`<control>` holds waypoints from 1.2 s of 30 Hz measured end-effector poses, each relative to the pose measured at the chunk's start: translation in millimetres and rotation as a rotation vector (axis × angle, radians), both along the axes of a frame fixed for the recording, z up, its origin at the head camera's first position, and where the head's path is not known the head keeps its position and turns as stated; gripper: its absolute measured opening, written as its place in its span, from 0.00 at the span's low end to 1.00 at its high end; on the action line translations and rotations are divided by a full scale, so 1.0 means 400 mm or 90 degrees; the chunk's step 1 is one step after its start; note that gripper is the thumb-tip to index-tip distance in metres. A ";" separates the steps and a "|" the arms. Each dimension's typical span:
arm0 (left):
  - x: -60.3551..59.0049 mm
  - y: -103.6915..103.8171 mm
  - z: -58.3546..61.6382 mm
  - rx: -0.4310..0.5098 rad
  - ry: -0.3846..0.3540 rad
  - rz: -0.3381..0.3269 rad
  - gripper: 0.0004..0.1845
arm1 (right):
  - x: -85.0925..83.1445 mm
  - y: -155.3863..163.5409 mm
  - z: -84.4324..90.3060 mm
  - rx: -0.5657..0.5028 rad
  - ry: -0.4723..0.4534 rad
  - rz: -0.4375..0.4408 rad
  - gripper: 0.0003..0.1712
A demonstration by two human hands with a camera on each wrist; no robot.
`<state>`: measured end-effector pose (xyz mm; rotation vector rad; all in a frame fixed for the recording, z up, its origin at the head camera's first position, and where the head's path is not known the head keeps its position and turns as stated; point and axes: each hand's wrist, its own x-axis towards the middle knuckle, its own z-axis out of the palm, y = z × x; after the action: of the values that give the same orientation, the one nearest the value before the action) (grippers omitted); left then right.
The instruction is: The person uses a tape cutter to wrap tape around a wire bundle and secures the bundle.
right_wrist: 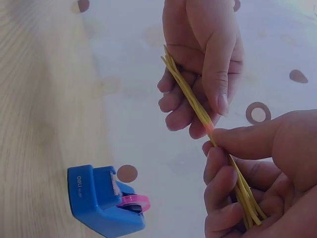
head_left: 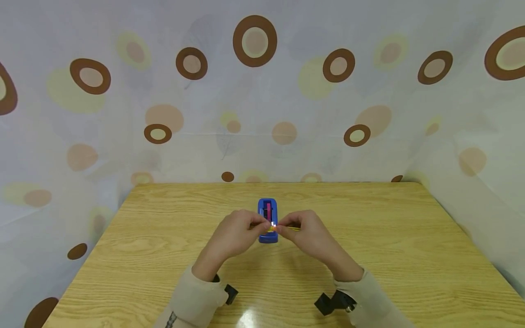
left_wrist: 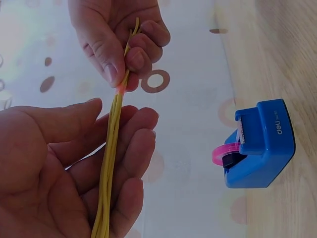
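Observation:
A bundle of thin yellow wire-like strands (left_wrist: 111, 144) stretches between both hands, with a band of pink tape (right_wrist: 209, 127) round it. My right hand (head_left: 311, 237) pinches the bundle right beside this band, thumb against fingers; one end of the strands reaches into its palm. Across the fingers of my left hand (head_left: 235, 234) lies the other part of the bundle, the left thumb raised apart from it. Just beyond the hands stands a blue tape dispenser (left_wrist: 262, 144) with a pink tape roll (left_wrist: 227, 150) in it; neither hand appears to hold it.
The wooden table (head_left: 164, 218) carries the dispenser near its far middle. Behind it and at both sides hangs a pale cloth (head_left: 287, 100) with brown rings and dots. Black wrist cameras (head_left: 336, 303) sit at the cuffs.

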<state>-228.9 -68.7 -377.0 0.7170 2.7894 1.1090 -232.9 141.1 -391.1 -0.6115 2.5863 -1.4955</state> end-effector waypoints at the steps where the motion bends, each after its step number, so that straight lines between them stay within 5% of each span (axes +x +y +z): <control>1: 0.003 0.000 0.003 0.000 0.001 -0.001 0.12 | 0.002 0.000 0.004 0.001 0.004 0.001 0.06; 36: 0.098 -0.009 0.097 -0.015 0.121 0.011 0.09 | 0.091 -0.005 0.109 0.026 0.080 0.031 0.07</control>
<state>-189.9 -72.2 -338.3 0.8401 2.9648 1.0623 -196.6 139.1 -347.4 -0.7819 2.6641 -1.4303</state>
